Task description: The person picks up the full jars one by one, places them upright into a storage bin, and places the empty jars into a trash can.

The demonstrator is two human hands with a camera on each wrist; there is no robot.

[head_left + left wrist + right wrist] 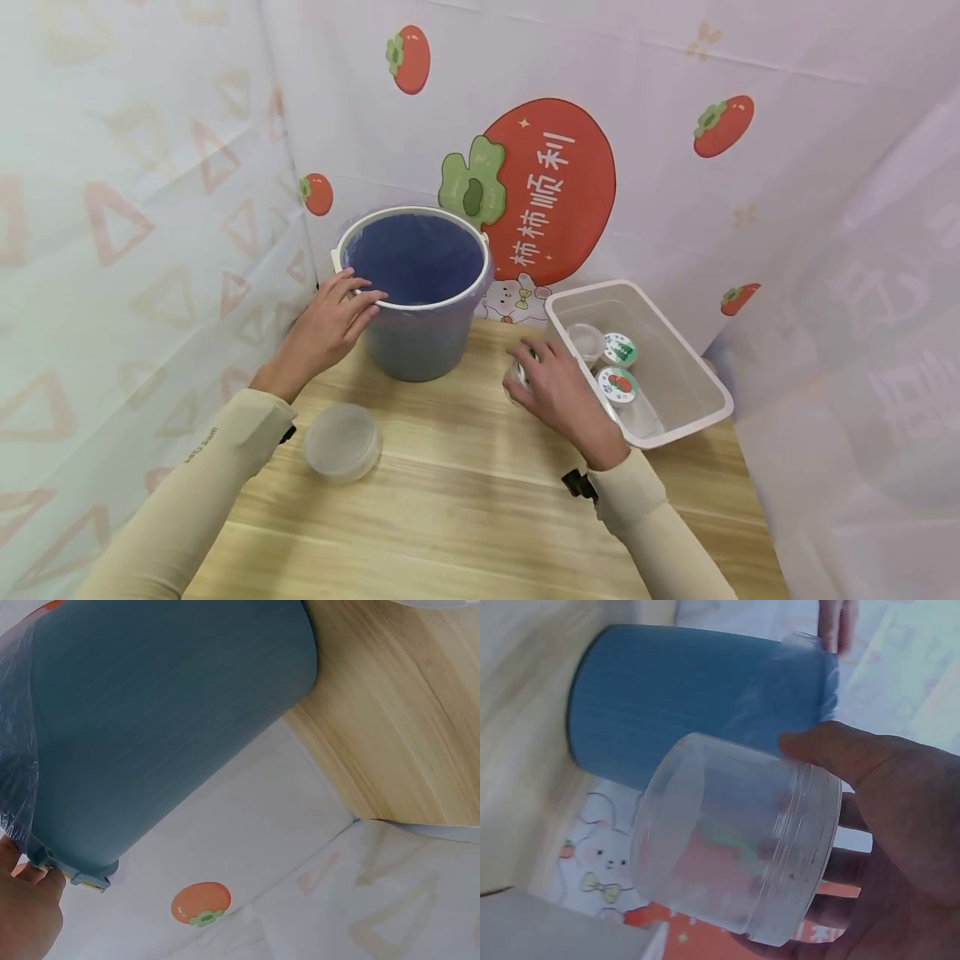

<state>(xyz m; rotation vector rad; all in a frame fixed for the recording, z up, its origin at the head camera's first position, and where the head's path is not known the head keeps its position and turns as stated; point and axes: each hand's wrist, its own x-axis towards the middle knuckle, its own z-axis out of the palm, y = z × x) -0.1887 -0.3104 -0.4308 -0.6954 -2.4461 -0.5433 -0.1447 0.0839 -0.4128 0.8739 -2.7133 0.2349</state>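
A blue trash can [416, 342] with a pale rim and a thin plastic bag liner [16, 735] stands at the back of the table. My left hand [327, 321] holds its near-left rim, fingers bent over the edge; the left wrist view catches only part of that hand. To the right of the can, my right hand [551, 385] grips a clear, round plastic jar [712, 832] by its lid end, above the table. In the right wrist view the jar lies sideways before the can, thumb on one side and fingers on the other.
A white plastic bin [678, 358] at the right holds several small round containers, one with a tomato-like picture on its lid [617, 385]. A translucent round tub [342, 442] sits at the front left of the wooden table [450, 533]. Printed cloth walls [645, 67] enclose the table.
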